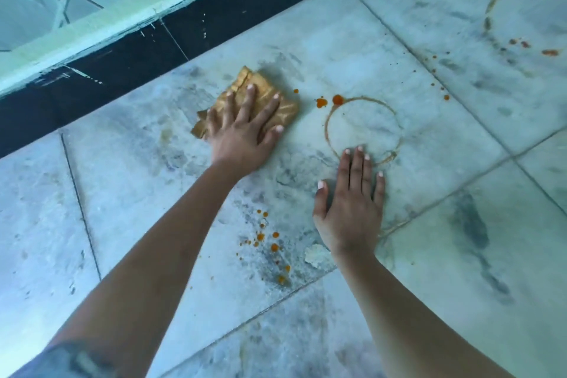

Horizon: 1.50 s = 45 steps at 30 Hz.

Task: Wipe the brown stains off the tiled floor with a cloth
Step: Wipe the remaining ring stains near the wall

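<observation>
My left hand [245, 129] presses flat, fingers spread, on a folded tan cloth [287, 109] lying on the pale marble tiled floor [138, 181]. Just right of the cloth are orange-brown drops [329, 101] and a thin brown ring stain [395, 126]. My right hand [352, 205] rests flat on the floor with straight fingers, its fingertips at the ring's lower edge. More brown drops [270, 242] lie between my two forearms. A second, larger ring stain [491, 9] with drops [549, 52] sits at the far right.
A black skirting strip [122, 61] and pale wall base [92, 27] run diagonally along the upper left, close behind the cloth. A small chipped patch [316, 255] marks the tile by my right wrist. Grout lines cross the floor diagonally.
</observation>
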Each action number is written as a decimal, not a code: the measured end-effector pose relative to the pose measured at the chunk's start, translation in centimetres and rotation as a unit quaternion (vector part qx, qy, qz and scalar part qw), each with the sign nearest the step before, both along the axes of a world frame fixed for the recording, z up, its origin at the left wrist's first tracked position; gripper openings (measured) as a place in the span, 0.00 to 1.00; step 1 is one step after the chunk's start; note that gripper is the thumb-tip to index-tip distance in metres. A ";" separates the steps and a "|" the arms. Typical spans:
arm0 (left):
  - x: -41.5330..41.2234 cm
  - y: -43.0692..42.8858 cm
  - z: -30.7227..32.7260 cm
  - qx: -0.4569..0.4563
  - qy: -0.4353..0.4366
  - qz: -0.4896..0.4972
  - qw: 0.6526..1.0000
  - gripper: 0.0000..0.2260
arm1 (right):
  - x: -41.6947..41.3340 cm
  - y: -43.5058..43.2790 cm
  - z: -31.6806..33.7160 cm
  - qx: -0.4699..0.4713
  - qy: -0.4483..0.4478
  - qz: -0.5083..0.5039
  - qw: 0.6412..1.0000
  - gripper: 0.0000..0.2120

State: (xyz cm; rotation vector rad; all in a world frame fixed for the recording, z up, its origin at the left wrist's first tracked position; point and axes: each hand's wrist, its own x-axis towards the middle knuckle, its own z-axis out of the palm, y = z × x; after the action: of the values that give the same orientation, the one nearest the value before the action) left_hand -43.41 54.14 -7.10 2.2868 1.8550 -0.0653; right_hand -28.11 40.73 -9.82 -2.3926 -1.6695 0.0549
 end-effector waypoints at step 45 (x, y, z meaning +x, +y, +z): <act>10.1 -2.4 0.4 -0.032 0.018 -0.124 0.992 0.23 | 12.3 -2.0 -0.2 0.015 0.006 -0.057 0.998 0.34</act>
State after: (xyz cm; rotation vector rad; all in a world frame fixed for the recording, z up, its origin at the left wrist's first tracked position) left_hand -33.32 51.77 -6.66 2.4728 1.5504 -0.2003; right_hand -15.80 38.73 -10.07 -2.4553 -1.5162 0.0253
